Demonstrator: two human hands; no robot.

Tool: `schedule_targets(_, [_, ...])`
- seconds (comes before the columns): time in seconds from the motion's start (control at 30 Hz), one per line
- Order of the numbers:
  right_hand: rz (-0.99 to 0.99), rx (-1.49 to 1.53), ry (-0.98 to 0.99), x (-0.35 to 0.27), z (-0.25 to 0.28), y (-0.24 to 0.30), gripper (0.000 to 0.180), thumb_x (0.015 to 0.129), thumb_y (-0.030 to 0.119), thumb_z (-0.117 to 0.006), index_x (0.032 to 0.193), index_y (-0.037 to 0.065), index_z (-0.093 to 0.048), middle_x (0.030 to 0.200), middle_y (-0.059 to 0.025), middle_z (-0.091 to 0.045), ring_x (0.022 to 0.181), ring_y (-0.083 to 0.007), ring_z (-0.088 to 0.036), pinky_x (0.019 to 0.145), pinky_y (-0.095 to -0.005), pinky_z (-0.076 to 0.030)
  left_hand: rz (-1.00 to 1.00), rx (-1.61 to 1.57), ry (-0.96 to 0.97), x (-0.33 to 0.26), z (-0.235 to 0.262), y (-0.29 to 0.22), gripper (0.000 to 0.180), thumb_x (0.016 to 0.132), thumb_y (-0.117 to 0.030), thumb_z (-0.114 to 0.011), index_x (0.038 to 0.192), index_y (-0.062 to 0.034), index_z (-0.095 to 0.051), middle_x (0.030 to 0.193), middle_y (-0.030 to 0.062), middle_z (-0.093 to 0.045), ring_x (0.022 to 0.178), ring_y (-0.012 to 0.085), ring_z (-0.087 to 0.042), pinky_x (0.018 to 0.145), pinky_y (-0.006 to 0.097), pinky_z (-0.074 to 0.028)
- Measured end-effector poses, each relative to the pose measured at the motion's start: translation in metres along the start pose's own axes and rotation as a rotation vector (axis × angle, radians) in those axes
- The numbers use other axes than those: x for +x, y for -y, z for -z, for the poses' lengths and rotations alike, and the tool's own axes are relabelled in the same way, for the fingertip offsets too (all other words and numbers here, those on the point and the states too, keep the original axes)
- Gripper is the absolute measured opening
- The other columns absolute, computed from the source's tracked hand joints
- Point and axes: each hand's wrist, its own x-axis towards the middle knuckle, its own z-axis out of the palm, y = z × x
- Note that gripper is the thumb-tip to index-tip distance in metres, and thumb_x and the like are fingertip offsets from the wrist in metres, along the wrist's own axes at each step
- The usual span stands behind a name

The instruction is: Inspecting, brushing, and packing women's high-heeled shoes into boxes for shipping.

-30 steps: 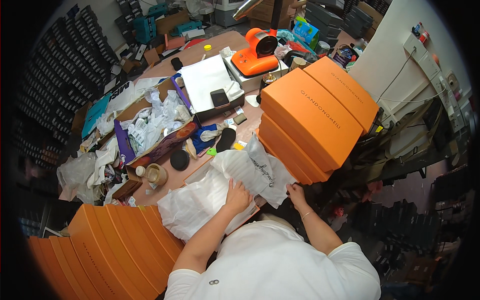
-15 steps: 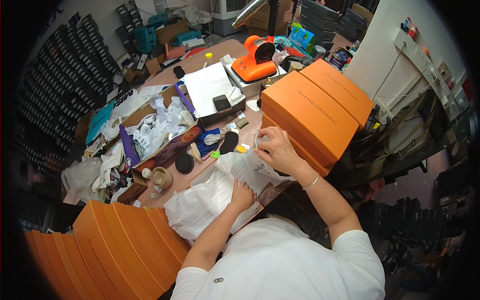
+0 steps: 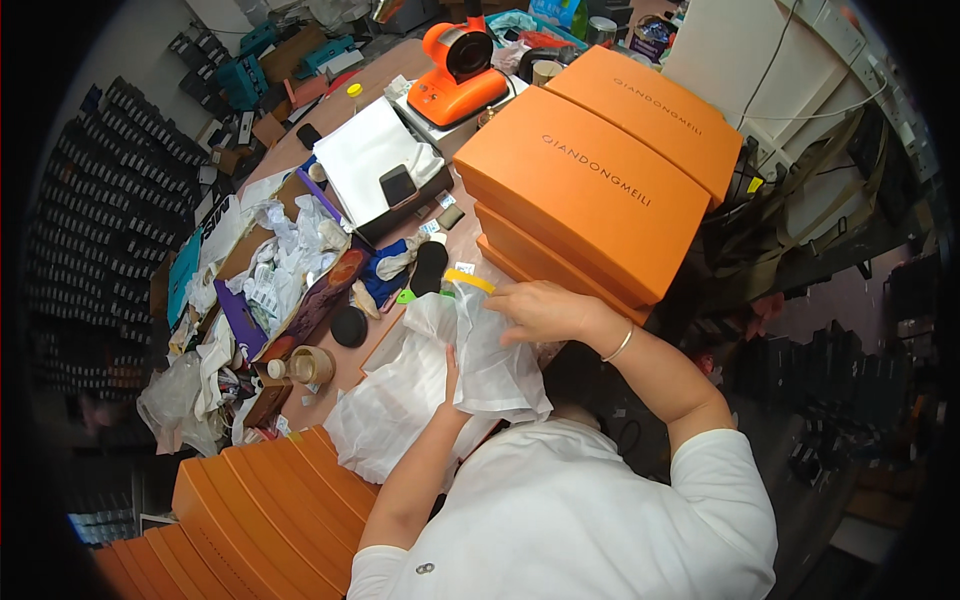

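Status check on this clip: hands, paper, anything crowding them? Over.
Left hand partly hidden by white paper. Right hand at paper's upper right edge, grip unclear. Orange boxes stacked close beyond right hand.

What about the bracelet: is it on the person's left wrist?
No, the bracelet is worn just behind the right hand.

Jar, purple carton on table

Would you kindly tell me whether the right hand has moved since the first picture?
Yes: against the orange boxes stacked at right, the right hand has moved forward and somewhat left, from near their lower corner to along their left side.
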Motion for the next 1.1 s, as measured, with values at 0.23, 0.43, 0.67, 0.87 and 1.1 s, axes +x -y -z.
schedule_targets(0.23, [-0.102,-0.112,-0.129,-0.055,-0.093,0.031,0.078,0.072,0.019,-0.074,0.141,0.014,-0.038,0.122,-0.0239,-0.049,0.107,-0.0412,-0.055,0.084,-0.0461,-0.049,0.051,-0.101,-0.059,0.005,-0.008,0.0,0.072,0.088,-0.06,-0.036,0.148,-0.0199,-0.03,0.152,0.0088,-0.032,0.141,0.0284,-0.027,0.111,0.064,-0.006])
schedule_targets(0.43, [-0.034,-0.018,-0.454,-0.02,-0.039,0.004,0.02,0.08,0.005,-0.058,0.1,0.005,-0.063,0.078,-0.0154,-0.062,0.073,-0.0344,-0.063,0.065,-0.0437,-0.051,0.12,-0.207,-0.051,0.01,0.031,-0.017,0.038,0.074,-0.025,-0.066,0.107,-0.007,-0.068,0.109,0.0134,-0.064,0.118,0.0327,-0.048,0.109,0.065,-0.012])
schedule_targets(0.67, [0.055,0.198,-0.339,0.022,0.03,0.031,0.016,0.083,0.004,-0.054,0.097,0.0,-0.062,0.093,-0.018,-0.067,0.085,-0.0334,-0.066,0.077,-0.0378,-0.052,0.051,-0.109,-0.15,0.008,0.012,-0.012,0.031,0.081,-0.022,-0.057,0.1,-0.0013,-0.069,0.106,0.0131,-0.065,0.118,0.0325,-0.049,0.11,0.063,-0.013])
schedule_targets(0.87, [0.16,0.45,-0.449,0.015,0.093,0.119,0.019,0.082,0.001,-0.043,0.088,-0.002,-0.06,0.078,-0.0079,-0.061,0.07,-0.0147,-0.056,0.067,-0.0271,-0.047,0.138,-1.287,-0.524,0.023,0.008,0.0,0.048,0.095,-0.039,-0.048,0.13,-0.0065,-0.047,0.121,0.0102,-0.056,0.114,0.0229,-0.055,0.094,0.043,-0.047])
schedule_targets(1.1, [0.245,0.699,-0.334,-0.039,0.049,0.127,0.017,0.085,0.006,-0.05,0.088,-0.004,-0.064,0.083,-0.0104,-0.063,0.075,-0.0154,-0.06,0.069,-0.0268,-0.048,0.333,-2.847,-0.574,-0.026,0.149,-0.064,0.053,0.088,-0.023,-0.067,0.134,-0.0103,-0.044,0.118,0.0088,-0.061,0.11,0.0222,-0.059,0.095,0.037,-0.05])
